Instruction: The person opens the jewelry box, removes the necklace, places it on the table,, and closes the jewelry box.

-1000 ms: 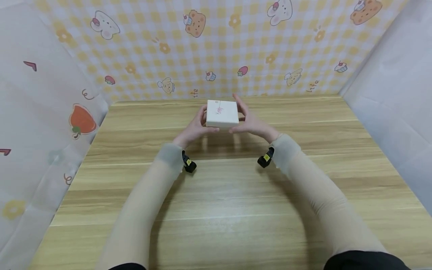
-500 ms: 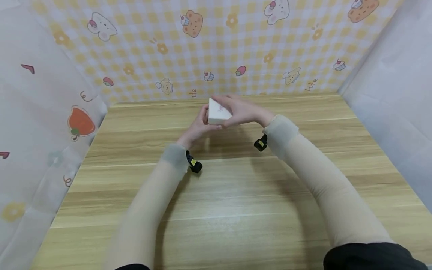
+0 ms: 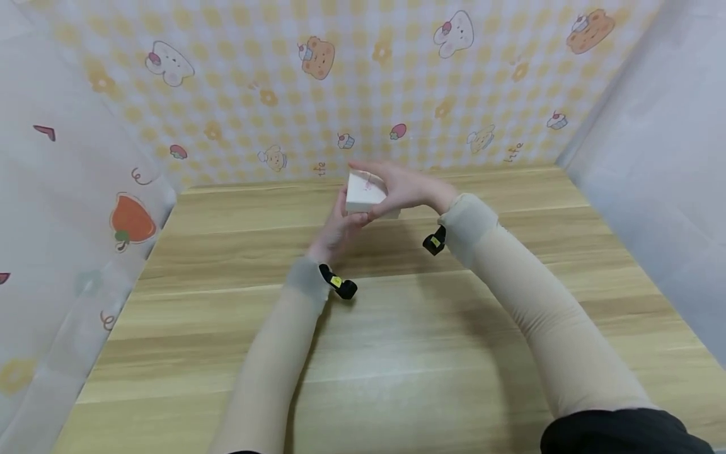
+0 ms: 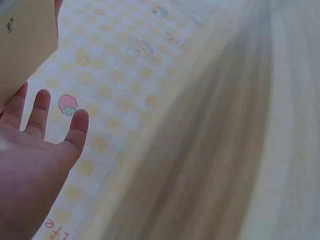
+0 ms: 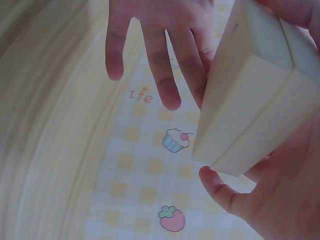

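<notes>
Right hand grips box (pink script illegible), left hand splayed, backdrop reading "life".

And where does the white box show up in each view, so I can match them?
Head: white box, just above centre, partly behind the right hand.
Left wrist: white box, in the upper-left corner, cut off.
Right wrist: white box, at upper right.
Shared landmark: the yellow-checked backdrop.
</notes>
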Demonstrator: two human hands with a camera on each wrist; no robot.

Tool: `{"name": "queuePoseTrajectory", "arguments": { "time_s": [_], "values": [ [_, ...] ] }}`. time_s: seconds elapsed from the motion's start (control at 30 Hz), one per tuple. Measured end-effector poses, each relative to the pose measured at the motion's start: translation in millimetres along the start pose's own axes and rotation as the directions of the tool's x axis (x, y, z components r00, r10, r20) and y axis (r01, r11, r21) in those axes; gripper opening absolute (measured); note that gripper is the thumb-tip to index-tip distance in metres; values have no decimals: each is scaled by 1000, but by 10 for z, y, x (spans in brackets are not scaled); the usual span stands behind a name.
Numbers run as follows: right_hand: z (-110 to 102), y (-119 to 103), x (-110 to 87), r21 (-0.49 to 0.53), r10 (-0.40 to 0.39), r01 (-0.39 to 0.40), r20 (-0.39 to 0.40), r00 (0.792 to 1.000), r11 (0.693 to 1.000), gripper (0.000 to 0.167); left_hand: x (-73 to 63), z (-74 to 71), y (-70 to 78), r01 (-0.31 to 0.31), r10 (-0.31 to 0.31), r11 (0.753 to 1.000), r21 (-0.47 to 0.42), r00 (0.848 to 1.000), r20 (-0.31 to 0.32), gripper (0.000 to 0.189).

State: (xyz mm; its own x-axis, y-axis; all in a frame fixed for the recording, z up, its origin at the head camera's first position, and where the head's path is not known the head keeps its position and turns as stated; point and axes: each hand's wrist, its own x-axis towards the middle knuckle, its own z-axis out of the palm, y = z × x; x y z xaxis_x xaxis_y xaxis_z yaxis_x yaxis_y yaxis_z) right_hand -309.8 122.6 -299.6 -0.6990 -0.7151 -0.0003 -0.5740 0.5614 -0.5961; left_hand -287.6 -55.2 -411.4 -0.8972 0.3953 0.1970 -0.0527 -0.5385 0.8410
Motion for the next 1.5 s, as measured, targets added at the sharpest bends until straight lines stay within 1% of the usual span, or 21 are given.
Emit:
{"name": "queuePoseTrajectory", "arguments": {
  "time_s": [0.13, 0.3, 0.4, 0.5, 0.63, 0.83, 1.0, 1.27, 1.5],
  "values": [
    [61, 45, -15, -36, -3, 3, -6, 1000, 999, 102, -41, -31, -52, -4, 4, 999, 53, 1000, 10, 101],
    [110, 62, -12, -61, -11, 10, -14, 1000, 998, 98, -67, -58, -66, -13, 12, 998, 60, 1000, 7, 93],
    [129, 75, -13, -66, -17, 16, -18, 1000, 998, 96, -77, -69, -68, 3, -3, 998, 64, 1000, 5, 98],
    [128, 84, -17, -57, -21, 19, -23, 1000, 998, 95, -70, -74, -71, 12, -13, 997, 75, 1000, 19, 108],
    [105, 85, -8, -56, -22, 20, -33, 999, 998, 94, -41, -73, -72, 6, -9, 997, 80, 999, 39, 113],
    [88, 91, 6, -67, -18, 16, -30, 999, 998, 95, -26, -77, -66, 4, -7, 996, 89, 999, 35, 110],
    [98, 75, 30, -76, -19, 17, -29, 999, 997, 94, -32, -91, -59, -9, 7, 997, 77, 999, 33, 107],
    [99, 42, 50, -75, -17, 16, -12, 1000, 997, 94, -54, -110, -37, 2, -3, 996, 93, 1000, 8, 113],
    [87, 43, 36, -89, -22, 22, -3, 1000, 996, 95, -48, -119, -74, -16, 15, 997, 76, 1000, 22, 109]
  ]
}}
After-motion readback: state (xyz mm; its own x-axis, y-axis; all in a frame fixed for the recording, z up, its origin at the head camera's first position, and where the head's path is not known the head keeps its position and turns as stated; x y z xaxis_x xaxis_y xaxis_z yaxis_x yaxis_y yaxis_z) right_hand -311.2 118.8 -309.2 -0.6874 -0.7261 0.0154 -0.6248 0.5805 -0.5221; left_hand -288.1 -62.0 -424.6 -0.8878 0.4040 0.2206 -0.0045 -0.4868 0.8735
